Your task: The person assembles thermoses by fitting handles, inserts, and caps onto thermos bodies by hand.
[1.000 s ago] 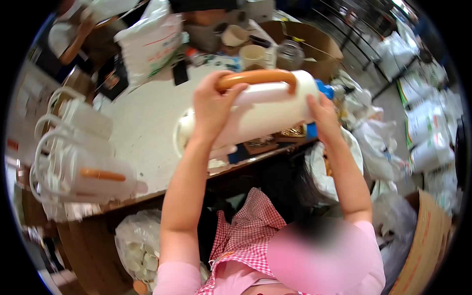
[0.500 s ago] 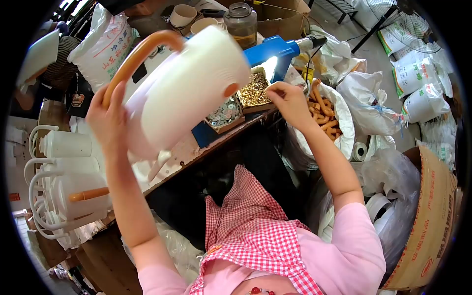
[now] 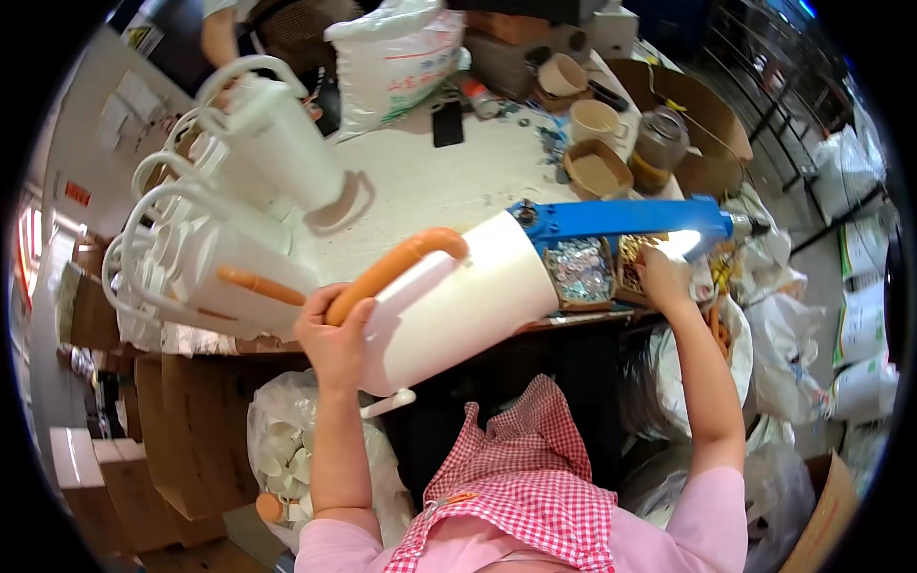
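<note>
My left hand [image 3: 334, 334] is closed around the lower end of the curved orange handle of a white plastic can [image 3: 458, 306]. The can lies tilted on its side in front of me, its wide end up against a blue machine arm [image 3: 611, 218]. From its lower edge a small white piece [image 3: 389, 403] sticks out. My right hand [image 3: 664, 275] is at a small box of brass-coloured fasteners [image 3: 629, 263], fingers curled together; whatever is between the fingertips cannot be made out. Beside it stands a box of silvery washers [image 3: 580, 270].
Several white cans [image 3: 258, 134] with curved handles stand at the left of the table [image 3: 411, 191]. A white sack [image 3: 392, 67], a phone [image 3: 447, 124] and a glass jar [image 3: 659, 148] are at the back. A sack of orange handles [image 3: 731, 353] is at right.
The view has swung left. The can has come lower, its wide end now against the blue machine arm. My right hand has moved from beside the fastener box to its contents.
</note>
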Available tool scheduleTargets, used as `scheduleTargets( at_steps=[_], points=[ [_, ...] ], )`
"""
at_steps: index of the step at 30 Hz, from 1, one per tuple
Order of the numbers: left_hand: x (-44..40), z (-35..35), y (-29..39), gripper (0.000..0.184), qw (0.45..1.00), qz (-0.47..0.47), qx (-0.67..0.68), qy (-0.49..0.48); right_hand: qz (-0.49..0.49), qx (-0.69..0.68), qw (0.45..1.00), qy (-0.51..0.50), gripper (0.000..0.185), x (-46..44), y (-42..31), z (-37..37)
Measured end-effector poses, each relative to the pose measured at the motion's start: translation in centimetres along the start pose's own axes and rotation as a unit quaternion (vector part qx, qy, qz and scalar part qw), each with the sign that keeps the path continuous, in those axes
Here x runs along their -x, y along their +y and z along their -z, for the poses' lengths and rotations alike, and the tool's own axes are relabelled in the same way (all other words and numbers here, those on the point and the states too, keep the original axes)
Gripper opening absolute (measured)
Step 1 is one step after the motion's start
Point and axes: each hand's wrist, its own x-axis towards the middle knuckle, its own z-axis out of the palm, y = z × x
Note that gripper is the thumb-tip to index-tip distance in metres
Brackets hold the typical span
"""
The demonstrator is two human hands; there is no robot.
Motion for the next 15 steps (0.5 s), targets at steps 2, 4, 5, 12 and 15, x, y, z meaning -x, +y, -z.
scheduleTargets(
  at_steps=[2,4,5,12,15],
  points=[
    [0.5,-0.2,-0.8,0.021,0.999,-0.034,0.029,-0.021,0.071,0.005,0.993,0.093,0.009,0.1,0.4,-0.5],
    [0.5,-0.2,-0.5,0.021,0.999,-0.021,0.032,-0.018,0.002,0.08,0.995,0.057,0.012,0.2,0.7,-1.0],
    [0.6,0.0,-0.3,0.022,0.999,-0.01,0.029,-0.026,0.004,0.059,0.995,0.082,0.012,0.2,0.9,-1.1],
    [0.9,0.2,-0.6,0.026,0.999,0.011,0.039,-0.007,-0.017,-0.258,0.954,0.153,0.007,2.7,-1.9,2.6],
    [0.8,0.7,-1.4,0.024,0.995,0.069,0.079,0.0,0.001,-0.154,0.976,0.152,0.01,2.3,-1.9,3.6]
  ],
)
